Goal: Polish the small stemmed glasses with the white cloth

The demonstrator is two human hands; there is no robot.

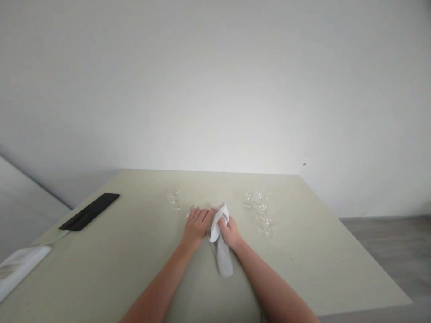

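Observation:
In the head view my left hand is closed over a clear stemmed glass that appears tipped on its side. Only part of the glass shows beyond my fingers; the rest is hidden. My right hand grips a white cloth right beside my left hand, with its fingers partly covered by the folds. One end of the cloth hangs down toward me. The cloth seems to meet the glass's bowl, though how far in it reaches I cannot tell.
Another clear stemmed glass stands behind my left hand. Several clear glasses are grouped to the right. A black flat device with a cable lies at the table's left, near a white object. The pale table meets the wall.

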